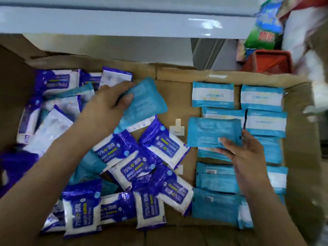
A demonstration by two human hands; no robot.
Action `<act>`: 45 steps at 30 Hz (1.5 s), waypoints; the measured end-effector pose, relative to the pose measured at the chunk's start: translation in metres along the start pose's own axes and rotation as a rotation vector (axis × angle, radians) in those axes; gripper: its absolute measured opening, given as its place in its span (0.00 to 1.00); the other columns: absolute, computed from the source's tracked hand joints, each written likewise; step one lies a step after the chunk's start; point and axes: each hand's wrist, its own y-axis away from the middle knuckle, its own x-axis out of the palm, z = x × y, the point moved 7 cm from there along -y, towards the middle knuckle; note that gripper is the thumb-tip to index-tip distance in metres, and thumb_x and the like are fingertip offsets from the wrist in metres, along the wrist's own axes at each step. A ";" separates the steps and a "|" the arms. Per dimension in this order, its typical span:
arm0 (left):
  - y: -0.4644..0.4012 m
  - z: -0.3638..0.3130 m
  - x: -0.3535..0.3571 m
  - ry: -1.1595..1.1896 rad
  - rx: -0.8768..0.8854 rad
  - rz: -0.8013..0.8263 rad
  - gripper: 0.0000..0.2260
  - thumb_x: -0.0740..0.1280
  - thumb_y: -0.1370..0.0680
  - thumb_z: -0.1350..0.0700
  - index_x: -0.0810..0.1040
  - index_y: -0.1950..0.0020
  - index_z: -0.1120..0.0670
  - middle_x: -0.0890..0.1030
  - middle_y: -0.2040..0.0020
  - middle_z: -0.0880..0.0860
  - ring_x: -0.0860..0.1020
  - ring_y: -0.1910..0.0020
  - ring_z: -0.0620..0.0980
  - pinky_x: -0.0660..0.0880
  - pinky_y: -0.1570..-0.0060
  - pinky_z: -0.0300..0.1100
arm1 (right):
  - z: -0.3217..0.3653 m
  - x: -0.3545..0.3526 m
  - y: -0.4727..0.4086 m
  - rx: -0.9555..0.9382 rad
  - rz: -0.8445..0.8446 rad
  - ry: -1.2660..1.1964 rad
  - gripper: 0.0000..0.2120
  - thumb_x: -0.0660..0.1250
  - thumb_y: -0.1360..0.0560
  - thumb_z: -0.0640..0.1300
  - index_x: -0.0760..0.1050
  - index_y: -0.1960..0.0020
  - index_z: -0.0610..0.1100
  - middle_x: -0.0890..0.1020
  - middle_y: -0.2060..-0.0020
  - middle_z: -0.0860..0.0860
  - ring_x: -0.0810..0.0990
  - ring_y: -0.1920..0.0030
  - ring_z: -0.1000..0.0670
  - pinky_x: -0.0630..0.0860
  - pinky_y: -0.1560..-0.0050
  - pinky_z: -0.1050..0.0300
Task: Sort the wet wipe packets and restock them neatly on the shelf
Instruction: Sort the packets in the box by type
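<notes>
A brown cardboard box (177, 96) lies open below me. Its left and middle hold a loose heap of dark blue and white wipe packets (134, 167). On the right, light blue wipe packets (262, 98) lie in two neat columns. My left hand (108, 105) grips a light blue packet (145, 102) above the heap, thumb on its face. My right hand (243, 153) pinches another light blue packet (211, 130) by its lower edge, held over the left column.
A white shelf edge (124, 20) runs across the top. At the upper right stand a red plastic basket (269, 63) and green and blue bagged goods (264, 29). Small white tape pieces (177, 129) lie on the box floor between the two groups.
</notes>
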 end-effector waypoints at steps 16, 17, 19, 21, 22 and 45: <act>-0.047 -0.083 0.199 -0.369 0.300 -0.054 0.24 0.68 0.25 0.44 0.70 0.29 0.41 0.61 0.26 0.52 0.62 0.33 0.55 0.67 0.33 0.51 | 0.053 -0.098 -0.100 -0.505 -0.136 1.217 0.27 0.76 0.31 0.45 0.73 0.34 0.47 0.72 0.36 0.44 0.67 0.35 0.43 0.65 0.33 0.49; -0.050 -0.080 0.201 -0.329 0.306 -0.067 0.21 0.68 0.23 0.49 0.72 0.30 0.42 0.63 0.26 0.52 0.62 0.32 0.54 0.67 0.33 0.52 | 0.048 -0.091 -0.101 -0.543 -0.114 1.247 0.25 0.75 0.30 0.45 0.74 0.34 0.46 0.72 0.37 0.44 0.67 0.36 0.42 0.66 0.35 0.50; -0.063 -0.080 0.204 -0.308 0.275 -0.075 0.22 0.67 0.23 0.58 0.73 0.30 0.43 0.65 0.27 0.52 0.63 0.31 0.55 0.68 0.32 0.51 | 0.043 -0.084 -0.107 -0.607 -0.152 1.248 0.22 0.75 0.29 0.46 0.76 0.36 0.45 0.71 0.38 0.42 0.69 0.39 0.40 0.66 0.37 0.49; -0.076 -0.090 0.207 -0.353 0.273 -0.060 0.26 0.68 0.25 0.60 0.71 0.30 0.42 0.64 0.27 0.51 0.62 0.29 0.56 0.69 0.33 0.53 | 0.043 -0.081 -0.113 -0.582 -0.227 1.195 0.21 0.73 0.27 0.49 0.76 0.36 0.45 0.70 0.38 0.41 0.70 0.38 0.38 0.66 0.35 0.47; -0.079 -0.094 0.207 -0.369 0.273 -0.048 0.27 0.69 0.26 0.59 0.70 0.29 0.41 0.63 0.27 0.50 0.60 0.28 0.56 0.70 0.33 0.53 | 0.041 -0.078 -0.115 -0.552 -0.249 1.157 0.21 0.72 0.26 0.50 0.75 0.36 0.46 0.70 0.38 0.40 0.69 0.37 0.37 0.67 0.34 0.46; 0.055 0.095 -0.057 -0.864 0.000 0.049 0.42 0.78 0.36 0.44 0.65 0.25 0.48 0.66 0.27 0.50 0.67 0.30 0.55 0.70 0.42 0.54 | -0.057 0.270 0.017 -0.750 0.451 1.172 0.24 0.65 0.25 0.47 0.70 0.30 0.41 0.74 0.34 0.47 0.68 0.33 0.46 0.66 0.30 0.51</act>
